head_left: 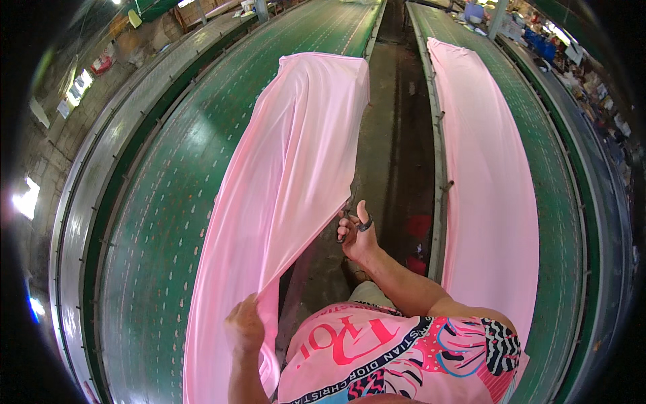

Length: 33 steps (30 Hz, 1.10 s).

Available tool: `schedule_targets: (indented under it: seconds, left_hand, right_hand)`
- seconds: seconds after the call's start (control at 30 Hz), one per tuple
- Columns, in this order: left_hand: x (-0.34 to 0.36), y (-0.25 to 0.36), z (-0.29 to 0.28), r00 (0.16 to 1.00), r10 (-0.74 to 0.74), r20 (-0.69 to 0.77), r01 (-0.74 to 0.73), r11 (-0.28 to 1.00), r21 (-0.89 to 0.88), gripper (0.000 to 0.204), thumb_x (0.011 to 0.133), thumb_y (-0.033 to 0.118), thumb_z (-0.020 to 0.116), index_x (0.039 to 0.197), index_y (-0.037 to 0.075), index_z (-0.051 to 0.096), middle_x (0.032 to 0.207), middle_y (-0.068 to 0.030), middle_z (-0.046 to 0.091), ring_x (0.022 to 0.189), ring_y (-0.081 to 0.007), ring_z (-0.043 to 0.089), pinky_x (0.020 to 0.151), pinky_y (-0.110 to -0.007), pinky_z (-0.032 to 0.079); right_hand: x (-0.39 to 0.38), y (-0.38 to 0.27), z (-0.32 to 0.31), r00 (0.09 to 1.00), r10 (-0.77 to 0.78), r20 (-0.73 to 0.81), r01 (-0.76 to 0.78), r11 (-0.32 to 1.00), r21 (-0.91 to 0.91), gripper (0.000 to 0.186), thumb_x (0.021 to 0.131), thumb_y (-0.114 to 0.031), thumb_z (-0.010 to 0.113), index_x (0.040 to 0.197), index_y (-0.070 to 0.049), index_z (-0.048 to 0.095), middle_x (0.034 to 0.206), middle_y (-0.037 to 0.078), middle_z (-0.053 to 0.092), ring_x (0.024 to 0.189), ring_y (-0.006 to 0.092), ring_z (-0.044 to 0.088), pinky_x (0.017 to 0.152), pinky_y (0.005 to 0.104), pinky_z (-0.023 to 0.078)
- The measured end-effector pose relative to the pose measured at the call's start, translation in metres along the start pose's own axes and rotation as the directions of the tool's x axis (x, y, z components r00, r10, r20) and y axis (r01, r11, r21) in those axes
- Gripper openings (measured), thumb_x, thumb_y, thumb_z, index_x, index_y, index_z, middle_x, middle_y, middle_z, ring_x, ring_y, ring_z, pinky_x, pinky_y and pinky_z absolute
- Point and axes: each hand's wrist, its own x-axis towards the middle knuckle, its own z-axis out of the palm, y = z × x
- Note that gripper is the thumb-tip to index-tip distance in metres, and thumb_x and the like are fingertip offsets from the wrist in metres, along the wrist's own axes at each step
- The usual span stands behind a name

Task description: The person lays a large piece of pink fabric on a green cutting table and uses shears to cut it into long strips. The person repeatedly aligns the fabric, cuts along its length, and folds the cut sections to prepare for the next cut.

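A long sheet of thin pink fabric (296, 128) lies along the green table to my left, with soft folds running down its length. My left hand (245, 323) pinches the fabric's edge near the table's side and draws it taut. From there the edge runs diagonally up to my right hand (358, 244). That hand holds black-handled scissors (365, 223), the thumb through one loop and fingers at the other. The scissors' blades are mostly hidden, close to the stretched fabric edge.
A second pink fabric length (481, 168) covers part of the green table (552, 182) on my right. Between the two tables runs a narrow, dark aisle (404, 128). Small pegs line the metal table rails. Cluttered goods (579, 74) stand at the far right.
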Motion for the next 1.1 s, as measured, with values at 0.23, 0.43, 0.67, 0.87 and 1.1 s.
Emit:
schedule_targets:
  seconds: [0.23, 0.43, 0.67, 0.87, 1.1]
  left_hand:
    - [0.016, -0.030, -0.001, 0.930, -0.309, -0.200, 0.345, 0.920, 0.183, 0.017, 0.101, 0.007, 0.061, 0.108, 0.001, 0.075, 0.096, -0.0227, 0.076, 0.085, -0.0404, 0.074, 0.075, -0.047, 0.058]
    - [0.031, -0.055, -0.029, 0.826, -0.461, -0.325, 0.555, 0.768, 0.321, 0.027, 0.108, 0.015, 0.054, 0.109, -0.003, 0.074, 0.099, -0.0212, 0.076, 0.089, -0.0407, 0.072, 0.081, -0.047, 0.056]
    - [0.022, -0.123, -0.042, 0.701, -0.623, -0.346, 0.713, 0.603, 0.359, 0.028, 0.106, 0.017, 0.056, 0.105, -0.005, 0.073, 0.094, -0.0247, 0.073, 0.089, -0.0391, 0.071, 0.079, -0.048, 0.054]
    - [0.060, -0.171, 0.024, 0.649, -0.759, -0.045, 0.583, 0.459, 0.670, 0.030, 0.098, 0.015, 0.065, 0.122, 0.001, 0.072, 0.124, -0.0285, 0.069, 0.119, -0.0441, 0.065, 0.096, -0.058, 0.050]
    - [0.228, -0.060, 0.190, 0.987, -0.133, -0.090, 0.124, 0.987, -0.101, 0.042, 0.086, -0.005, 0.074, 0.126, 0.001, 0.067, 0.125, -0.0215, 0.066, 0.119, -0.0410, 0.063, 0.101, -0.049, 0.052]
  right_hand:
    - [0.117, -0.085, 0.002, 0.996, -0.013, -0.091, 0.019, 0.998, 0.061, 0.074, 0.087, -0.075, 0.072, 0.104, -0.003, 0.070, 0.074, -0.001, 0.060, 0.063, 0.0153, 0.056, 0.063, 0.0303, 0.046]
    - [0.210, -0.162, 0.003, 0.989, -0.083, -0.122, 0.097, 0.989, 0.112, 0.073, 0.087, -0.074, 0.073, 0.101, -0.003, 0.063, 0.070, -0.001, 0.055, 0.059, 0.0149, 0.055, 0.058, 0.0300, 0.049]
    - [0.267, -0.214, 0.023, 0.987, -0.136, -0.080, 0.148, 0.974, 0.171, 0.071, 0.087, -0.071, 0.075, 0.102, -0.002, 0.067, 0.070, -0.002, 0.057, 0.060, 0.0135, 0.055, 0.061, 0.0266, 0.046]
    - [0.259, -0.197, 0.031, 0.995, -0.097, -0.037, 0.099, 0.993, 0.069, 0.068, 0.088, -0.068, 0.076, 0.103, -0.002, 0.067, 0.071, -0.003, 0.060, 0.063, 0.0126, 0.059, 0.061, 0.0264, 0.048]
    - [0.247, -0.235, 0.019, 0.992, -0.123, -0.036, 0.120, 0.989, -0.082, 0.074, 0.087, -0.073, 0.074, 0.108, -0.002, 0.069, 0.073, -0.002, 0.061, 0.063, 0.0134, 0.059, 0.063, 0.0287, 0.051]
